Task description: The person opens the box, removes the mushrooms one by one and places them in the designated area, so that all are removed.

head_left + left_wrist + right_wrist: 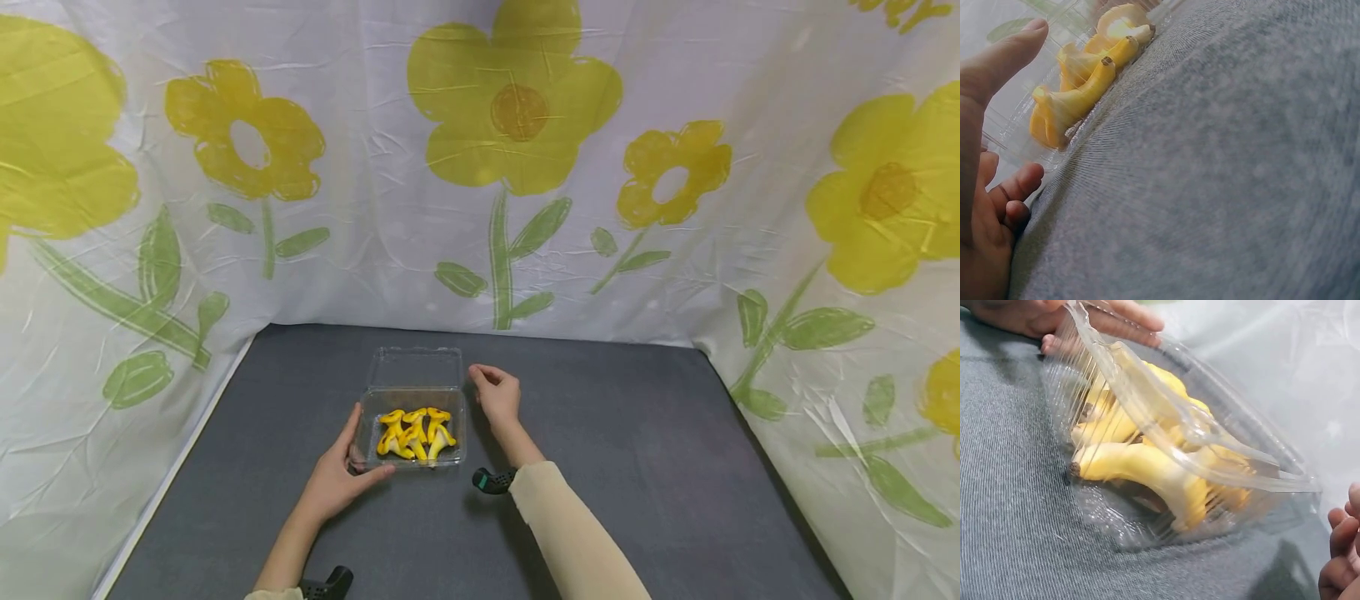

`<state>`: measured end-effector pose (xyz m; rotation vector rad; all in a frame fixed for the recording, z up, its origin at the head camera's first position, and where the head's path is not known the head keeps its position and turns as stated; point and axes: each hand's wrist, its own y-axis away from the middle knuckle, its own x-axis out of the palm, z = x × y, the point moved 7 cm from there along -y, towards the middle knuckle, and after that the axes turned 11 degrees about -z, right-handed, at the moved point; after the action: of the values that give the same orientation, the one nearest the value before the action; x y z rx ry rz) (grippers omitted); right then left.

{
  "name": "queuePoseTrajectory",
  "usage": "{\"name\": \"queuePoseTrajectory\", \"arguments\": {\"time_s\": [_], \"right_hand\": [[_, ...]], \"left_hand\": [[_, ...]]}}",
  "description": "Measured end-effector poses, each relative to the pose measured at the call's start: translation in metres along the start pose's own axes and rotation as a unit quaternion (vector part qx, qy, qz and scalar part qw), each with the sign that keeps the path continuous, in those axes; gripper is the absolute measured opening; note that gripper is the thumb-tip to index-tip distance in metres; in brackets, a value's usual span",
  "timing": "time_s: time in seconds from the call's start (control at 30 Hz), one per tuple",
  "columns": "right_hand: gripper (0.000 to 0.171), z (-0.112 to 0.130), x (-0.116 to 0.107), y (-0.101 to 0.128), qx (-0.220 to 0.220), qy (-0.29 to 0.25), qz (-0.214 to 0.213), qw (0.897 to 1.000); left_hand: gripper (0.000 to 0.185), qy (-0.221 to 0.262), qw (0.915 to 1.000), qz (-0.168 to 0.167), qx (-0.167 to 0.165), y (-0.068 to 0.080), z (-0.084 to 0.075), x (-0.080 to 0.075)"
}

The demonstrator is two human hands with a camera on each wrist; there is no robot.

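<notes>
The person's left hand (333, 479) spans the near left corner of a clear, rectangular plastic clamshell box (461, 429), its fingers extended along the left wall and its thumb by the front edge; this loose, spread contact seems meant to steady the box rather than squeeze it. The right hand (498, 393) is loosely curled, thumb and index fingertips close together, apparently holding nothing; it hovers just beside the box's far right side, near the hinge, perhaps to stay within reach of the raised clear plastic lid (417, 367). The box sits between the hands on a dark grey, cloth-covered table (600, 433), its lid tipped back away from the person, so its inside lies exposed. Within it, about six yellow-and-white, trumpet-shaped mushrooms (417, 442) lie close together, their grouping probably helped by the low walls. Beyond the table hangs a white cloth printed with yellow flowers (360, 283).
</notes>
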<state>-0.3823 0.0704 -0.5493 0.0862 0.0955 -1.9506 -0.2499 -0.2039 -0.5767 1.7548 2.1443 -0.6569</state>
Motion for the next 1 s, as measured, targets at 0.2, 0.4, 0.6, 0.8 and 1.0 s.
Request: {"name": "queuePoseTrajectory", "arguments": {"time_s": [0.2, 0.4, 0.6, 0.8, 1.0], "right_hand": [[0.030, 0.007, -0.001, 0.000, -0.022, 0.052, 0.035, 0.998], [0.043, 0.017, -0.004, 0.005, -0.052, 0.085, 0.082, 0.992], [0.044, 0.029, -0.018, 0.012, -0.091, 0.100, 0.098, 0.986], [0.042, 0.034, -0.030, 0.020, -0.121, 0.101, 0.097, 0.983], [0.039, 0.035, -0.040, 0.034, -0.140, 0.083, 0.122, 0.979]], "left_hand": [[0.121, -0.002, 1.0000, 0.001, -0.001, 0.001, 0.001, 0.000], [0.121, -0.004, 0.9999, 0.007, -0.009, 0.001, 0.000, 0.000], [0.121, -0.006, 0.9999, 0.009, -0.011, -0.001, 0.001, 0.001], [0.122, -0.013, 0.9999, 0.006, -0.009, -0.001, 0.002, 0.001], [0.122, -0.015, 0.9999, 0.004, -0.006, -0.001, 0.002, 0.002]]}}
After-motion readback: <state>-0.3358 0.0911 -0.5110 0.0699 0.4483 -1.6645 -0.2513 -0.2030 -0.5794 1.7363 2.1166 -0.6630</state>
